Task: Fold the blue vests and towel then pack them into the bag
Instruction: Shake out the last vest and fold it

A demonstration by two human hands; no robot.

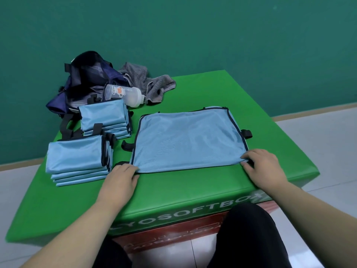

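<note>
While my left hand (120, 180) and right hand (264, 167) sit at the two near corners of the spread vest (187, 138), the fingers (132, 170) of each are bent over its hem and seem to pinch it; how the thumbs lie I cannot tell. Its long axis runs left to right across the bench (173, 192), and all its cloth lies away from me. I judge the fold should go forward, near edge to far edge, with both hands equally placed. Left of it sit two stacks of folded vests (75, 153). Beyond them the bag (87, 78) gapes open, with the towel (146, 82) crumpled beside it.
</note>
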